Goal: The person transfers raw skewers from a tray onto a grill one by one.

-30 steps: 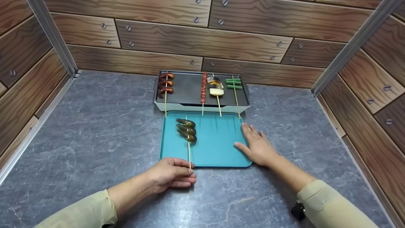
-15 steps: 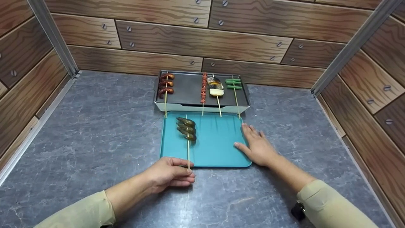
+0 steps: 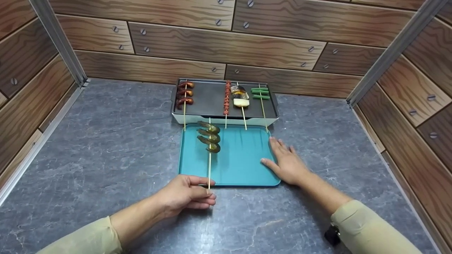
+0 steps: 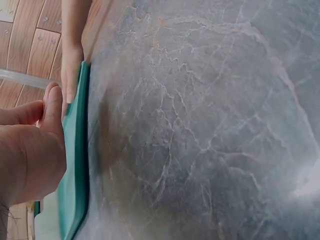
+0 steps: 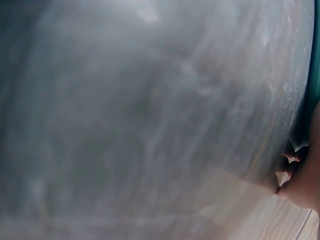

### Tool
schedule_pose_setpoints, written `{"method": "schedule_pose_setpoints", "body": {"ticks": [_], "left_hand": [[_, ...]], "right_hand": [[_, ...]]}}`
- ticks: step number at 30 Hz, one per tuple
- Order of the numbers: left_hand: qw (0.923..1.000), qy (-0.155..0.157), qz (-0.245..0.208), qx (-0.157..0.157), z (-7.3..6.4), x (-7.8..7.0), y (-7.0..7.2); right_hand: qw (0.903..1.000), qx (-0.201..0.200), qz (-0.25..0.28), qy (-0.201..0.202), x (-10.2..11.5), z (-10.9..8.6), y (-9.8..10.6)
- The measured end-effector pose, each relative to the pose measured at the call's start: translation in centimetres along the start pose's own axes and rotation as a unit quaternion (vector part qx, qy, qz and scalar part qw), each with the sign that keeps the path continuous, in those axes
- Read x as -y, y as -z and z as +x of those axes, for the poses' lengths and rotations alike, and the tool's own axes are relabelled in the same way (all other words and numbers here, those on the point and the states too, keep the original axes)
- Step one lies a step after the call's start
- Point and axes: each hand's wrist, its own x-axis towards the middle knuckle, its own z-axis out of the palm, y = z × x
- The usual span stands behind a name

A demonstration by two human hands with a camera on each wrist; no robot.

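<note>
My left hand [image 3: 187, 194] pinches the lower end of a shrimp skewer [image 3: 209, 164], a thin wooden stick carrying three dark greenish shrimp near its top. The skewer hangs over the left part of a teal tray [image 3: 243, 169], its tip overlapping the front of the griddle [image 3: 208, 95] in the head view. My right hand [image 3: 287, 162] rests with straight fingers along the tray's right edge. In the left wrist view, the left hand [image 4: 35, 145] shows thumb and finger meeting beside the tray rim [image 4: 80, 165]; the skewer is hidden there.
On the griddle lie a skewer of reddish-brown curled pieces [image 3: 185, 93] at left, a red beaded skewer [image 3: 226, 98], a skewer with fish-like and pale pieces [image 3: 241, 97], and a green vegetable skewer [image 3: 260, 93]. Wood-patterned walls [image 3: 197, 38] enclose the grey marbled table [image 3: 116, 141].
The shrimp skewer's top has risen off the tray and shifted toward the griddle. My left hand has moved slightly left; my right hand has stayed in place.
</note>
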Motion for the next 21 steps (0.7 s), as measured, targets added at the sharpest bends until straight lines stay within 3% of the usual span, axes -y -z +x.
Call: {"method": "schedule_pose_setpoints", "body": {"ticks": [6,11,21], "left_hand": [[0.9995,-0.021,0.021,0.004,-0.2,-1.6,0.3],[0.9977,-0.041,0.054,0.008,0.4,-3.4,0.9],[0.9951,-0.049,0.085,-0.013,3.8,-7.1,2.0]], "right_hand": [[1.0,0.001,0.003,0.002,0.1,0.0,0.0],[1.0,-0.002,0.006,0.003,0.1,0.0,0.0],[1.0,0.0,-0.001,0.0,0.0,0.0,-0.1]]}}
